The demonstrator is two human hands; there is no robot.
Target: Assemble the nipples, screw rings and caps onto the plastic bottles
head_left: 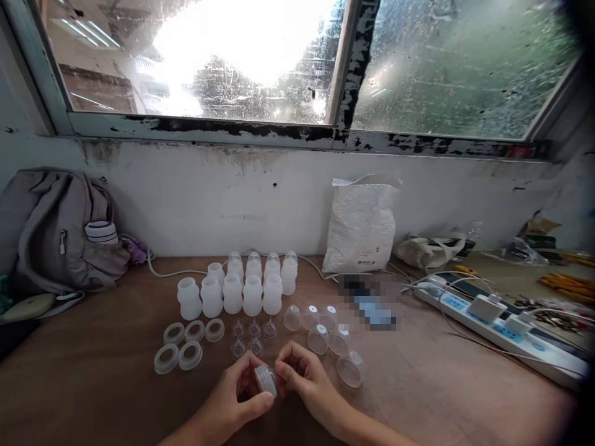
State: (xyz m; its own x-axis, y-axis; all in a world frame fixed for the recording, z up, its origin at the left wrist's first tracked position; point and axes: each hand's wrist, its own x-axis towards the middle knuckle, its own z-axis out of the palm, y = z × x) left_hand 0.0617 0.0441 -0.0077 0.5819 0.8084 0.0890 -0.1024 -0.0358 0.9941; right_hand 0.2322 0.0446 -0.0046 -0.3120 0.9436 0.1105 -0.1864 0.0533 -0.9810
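- The left hand (239,390) is closed round a clear ring (265,380), thumb on the near side and fingers beyond, holding it on edge above the near middle of the table (116,396).
- The right hand (309,381) has thumb and forefinger drawn nearly together beside the ring's right face; whether they pinch a soft part there, I cannot tell. Likely one hand steadies while the other works at the centre.
- Just beyond the hands stand five clear teats (254,348), tips up, probably so the tips stay off the wood.
- Left of these, five loose rings (190,355) lie flat; to the right, six clear caps (349,370) sit apart from one another. Sorting by kind seems meant to keep each part within reach.
- Farther off, frosted bottles (252,296) stand upright: six open, mostly in the near row, and four behind wearing domed caps, perhaps set back to keep the two sorts apart.
- A white bag (360,226) leans on the far wall (242,198); its small dark print is too small to read.
- To the right, a power strip (465,310) has blue markings by its sockets, not legible. A backpack (69,229) rests far left, showing no readable brand.
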